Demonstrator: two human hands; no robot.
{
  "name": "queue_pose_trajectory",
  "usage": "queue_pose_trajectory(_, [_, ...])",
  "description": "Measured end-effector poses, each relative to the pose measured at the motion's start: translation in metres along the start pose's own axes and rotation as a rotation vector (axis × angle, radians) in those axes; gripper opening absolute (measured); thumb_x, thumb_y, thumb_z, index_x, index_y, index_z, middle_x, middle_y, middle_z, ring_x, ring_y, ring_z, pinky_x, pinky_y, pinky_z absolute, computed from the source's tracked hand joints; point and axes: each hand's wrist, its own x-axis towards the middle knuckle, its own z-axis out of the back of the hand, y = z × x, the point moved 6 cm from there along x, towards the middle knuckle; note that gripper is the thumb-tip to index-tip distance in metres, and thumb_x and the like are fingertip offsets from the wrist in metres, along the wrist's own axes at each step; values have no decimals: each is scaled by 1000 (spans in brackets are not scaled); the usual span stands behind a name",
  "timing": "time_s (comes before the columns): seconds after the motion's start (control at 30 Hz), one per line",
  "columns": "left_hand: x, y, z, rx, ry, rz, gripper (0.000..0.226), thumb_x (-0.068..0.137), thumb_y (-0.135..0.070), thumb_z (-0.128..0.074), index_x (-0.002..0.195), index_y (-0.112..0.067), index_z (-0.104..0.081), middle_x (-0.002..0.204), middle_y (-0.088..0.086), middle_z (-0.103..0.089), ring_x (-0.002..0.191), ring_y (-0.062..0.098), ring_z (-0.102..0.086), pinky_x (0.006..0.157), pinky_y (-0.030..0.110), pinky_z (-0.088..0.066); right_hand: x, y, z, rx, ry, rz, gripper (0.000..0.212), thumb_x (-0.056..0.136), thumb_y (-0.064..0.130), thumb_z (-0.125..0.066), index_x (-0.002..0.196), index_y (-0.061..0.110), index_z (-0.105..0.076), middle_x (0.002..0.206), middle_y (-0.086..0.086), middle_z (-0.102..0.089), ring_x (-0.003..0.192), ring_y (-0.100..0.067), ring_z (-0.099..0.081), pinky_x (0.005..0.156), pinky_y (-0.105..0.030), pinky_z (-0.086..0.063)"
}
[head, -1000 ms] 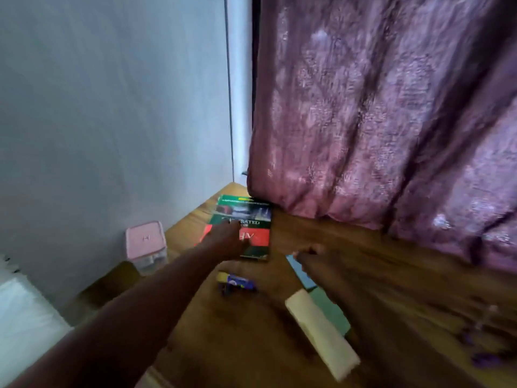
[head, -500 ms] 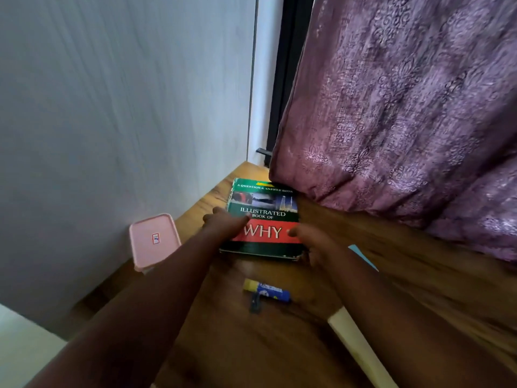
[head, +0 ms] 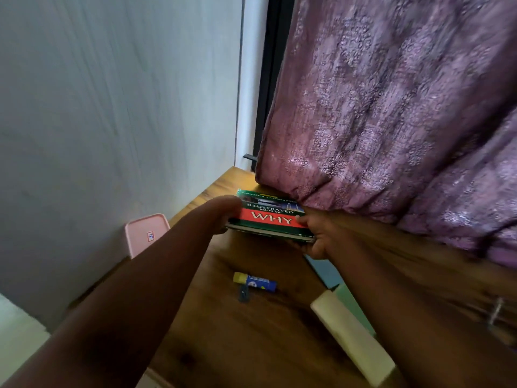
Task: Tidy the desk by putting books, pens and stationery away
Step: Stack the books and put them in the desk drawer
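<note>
While both arms reach to the desk's (head: 251,345) far corner, the left hand (head: 223,217) and right hand (head: 316,236) grip opposite sides of the book (head: 268,217), its near edge tilted up below the curtain (head: 391,121). Nearer, a glue stick (head: 254,282) lies flat beside a pale block (head: 352,334).

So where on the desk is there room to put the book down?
Bare wood shows on the brown wooden desk near its front, between the left arm and the long cream block. It is crowded around the blue-and-yellow glue stick and by the purple curtain, where both hands grip the green-and-red book.
</note>
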Motion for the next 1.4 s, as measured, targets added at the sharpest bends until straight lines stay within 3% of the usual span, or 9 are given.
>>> queue_pose_trajectory(0.23, [-68, -42, -94, 27, 242, -113, 18, 93, -33, -52, 90, -16, -55, 85, 4, -60, 76, 14, -54, 60, 22, -38, -63, 14, 123, 116, -119, 56, 24, 94, 20, -53, 89, -3, -56, 57, -20, -66, 45, -29, -65, 38, -42, -53])
queue_pose_trajectory(0.4, [-151, -58, -218, -38, 574, -182, 32, 99, -15, -38, 73, -11, -56, 51, 4, -65, 49, 17, -59, 56, 29, -49, -133, -7, 262, 176, -276, 144, 19, 93, 17, -53, 87, 1, -61, 54, -17, -67, 42, -26, -65, 34, -40, -51])
queue_pose_trajectory(0.53, [-212, -46, -332, -57, 718, -215, 17, 97, -4, -41, 89, -7, -56, 90, 19, -64, 67, 25, -57, 72, 37, -54, -193, -45, 381, 190, -396, 235, 16, 89, 15, -59, 101, 6, -62, 64, -13, -72, 52, -24, -69, 46, -39, -57])
queue_pose_trajectory(0.6, [-251, -37, -391, 16, 766, -245, 13, 98, -8, -46, 86, -9, -52, 79, 13, -58, 64, 21, -52, 52, 28, -53, -228, -74, 444, 235, -439, 241, 13, 88, 15, -60, 96, 5, -61, 64, -11, -72, 52, -22, -69, 45, -32, -56])
queue_pose_trajectory(0.77, [-353, 16, -542, 137, 944, -146, 12, 96, -16, -53, 96, -5, -55, 73, 11, -60, 53, 19, -60, 45, 30, -55, -283, -166, 619, 152, -557, 166, 38, 83, 25, -65, 113, 0, -61, 93, -16, -70, 81, -28, -67, 86, -37, -52])
queue_pose_trajectory(0.9, [-404, 53, -636, 270, 972, -189, 7, 97, -16, -51, 94, -12, -56, 78, 7, -61, 59, 15, -59, 53, 28, -54, -325, -221, 694, 90, -628, 117, 12, 91, 17, -59, 87, 5, -62, 70, -10, -69, 53, -20, -66, 57, -29, -57])
queue_pose_trajectory(1.0, [-415, 69, -674, 383, 893, -221, 11, 95, -19, -56, 91, -9, -54, 69, 7, -58, 50, 13, -57, 54, 31, -53, -340, -246, 732, -38, -711, 112, 14, 87, 18, -66, 85, 5, -61, 91, -19, -70, 82, -33, -68, 79, -43, -54])
queue_pose_trajectory(1.13, [-414, 89, -689, 742, 804, -340, 25, 90, -41, -59, 80, -19, -51, 66, 1, -52, 50, 10, -51, 43, 23, -45, -341, -262, 759, -563, -856, 148, 34, 78, 39, -72, 67, 9, -59, 80, -9, -68, 75, -24, -64, 68, -34, -48])
queue_pose_trajectory(1.4, [-414, 88, -686, 790, 813, -310, 33, 81, -48, -68, 87, -19, -54, 58, -2, -46, 45, 11, -41, 52, 19, -37, -335, -280, 765, -737, -955, 198, 31, 79, 53, -62, 88, 25, -72, 89, -1, -71, 79, -22, -63, 61, -30, -42])
